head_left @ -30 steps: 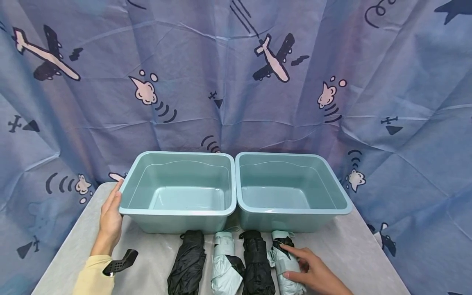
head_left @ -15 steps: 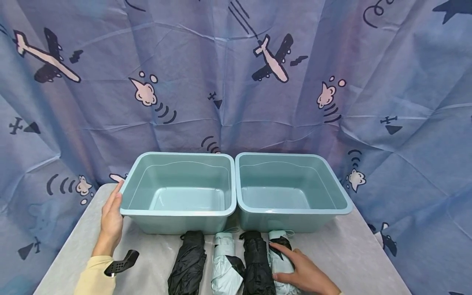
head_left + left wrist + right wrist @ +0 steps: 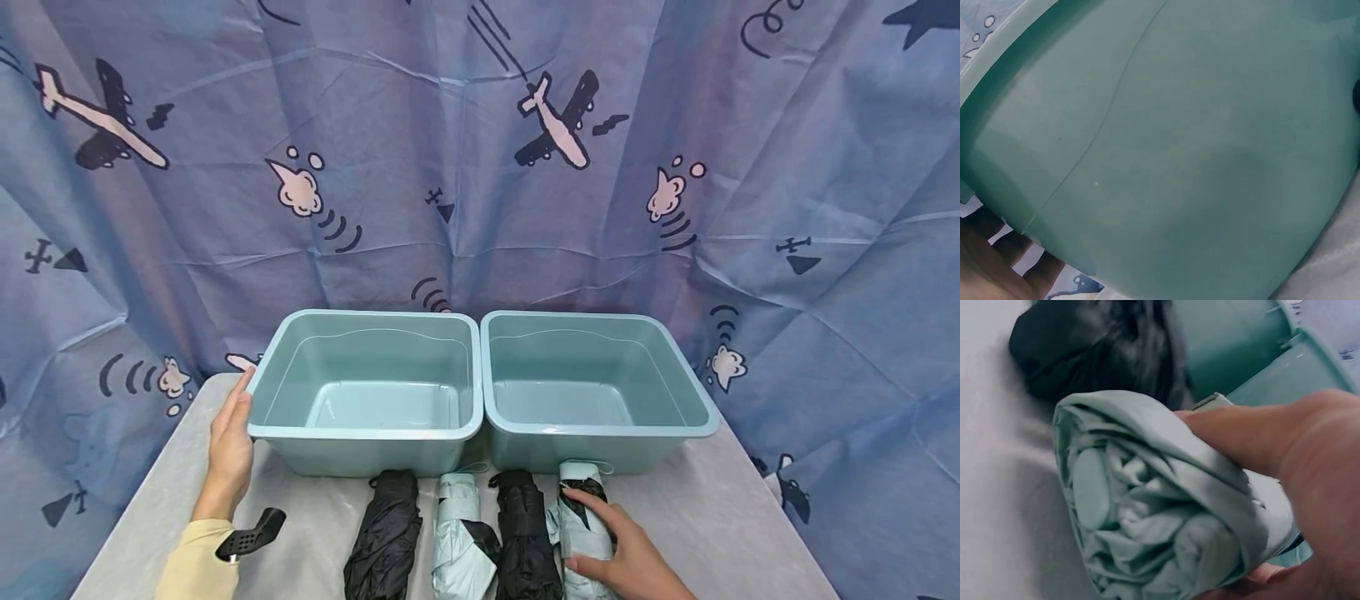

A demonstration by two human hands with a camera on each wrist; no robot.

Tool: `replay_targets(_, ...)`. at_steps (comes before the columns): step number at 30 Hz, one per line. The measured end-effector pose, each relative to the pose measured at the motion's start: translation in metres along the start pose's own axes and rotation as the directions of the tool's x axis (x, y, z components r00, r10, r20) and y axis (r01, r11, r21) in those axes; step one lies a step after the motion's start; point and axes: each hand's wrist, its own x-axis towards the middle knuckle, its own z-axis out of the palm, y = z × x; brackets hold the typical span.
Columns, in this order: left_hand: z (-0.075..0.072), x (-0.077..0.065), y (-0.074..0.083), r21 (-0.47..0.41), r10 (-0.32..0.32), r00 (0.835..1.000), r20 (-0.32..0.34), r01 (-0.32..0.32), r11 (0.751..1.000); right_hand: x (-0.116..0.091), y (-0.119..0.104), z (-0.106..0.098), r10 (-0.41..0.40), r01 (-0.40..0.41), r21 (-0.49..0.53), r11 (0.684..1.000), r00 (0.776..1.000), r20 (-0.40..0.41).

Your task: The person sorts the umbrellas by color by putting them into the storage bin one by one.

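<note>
My right hand (image 3: 630, 557) grips a folded pale green umbrella (image 3: 585, 533), thumb on one side and fingers on the other. Its bunched fabric end (image 3: 1166, 512) faces the right wrist camera. My left hand (image 3: 230, 450) lies with extended fingers against the outer left side of the left pale green plastic bin (image 3: 367, 434). In the left wrist view the fingers (image 3: 1013, 247) show beyond the bin's edge. To the left of the held umbrella lie a black folded umbrella (image 3: 522, 533), another pale green one (image 3: 459, 542) and a second black one (image 3: 386, 533).
A matching right bin (image 3: 600, 431) stands close beside the left one, behind the umbrellas. Both bins have nothing inside. The grey tabletop (image 3: 720, 517) ends at a patterned blue curtain (image 3: 480, 167) at the back and sides.
The pale green umbrella under my right hand shifts slightly left, then back right and a little toward the right bin. My right fingers have closed round it. The left hand keeps its place.
</note>
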Motion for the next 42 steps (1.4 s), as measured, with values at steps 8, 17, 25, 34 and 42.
replay_targets(8,-0.002,-0.002,0.000,0.034,-0.006,1.000,0.028,0.006,0.999,-0.019,-0.024,-0.009,-0.078,0.072,0.176,0.982,0.997,0.026)
replay_targets(17,-0.001,-0.004,0.000,0.028,-0.008,1.000,0.024,0.007,1.000,-0.036,-0.060,-0.010,-0.175,0.160,0.235,0.959,0.983,0.047)
replay_targets(25,-0.001,-0.002,0.000,0.021,0.007,1.000,0.027,-0.008,1.000,-0.040,-0.096,-0.004,-0.311,0.305,0.175,0.936,0.951,0.007)
replay_targets(34,-0.001,-0.002,0.000,0.035,0.022,0.999,0.029,-0.023,0.999,-0.012,-0.137,0.006,-0.585,0.567,0.273,0.777,0.811,-0.019)
replay_targets(42,0.000,-0.002,0.002,0.050,0.013,1.000,0.008,-0.013,0.999,0.028,-0.175,0.024,-0.574,0.501,0.422,0.755,0.817,0.058)
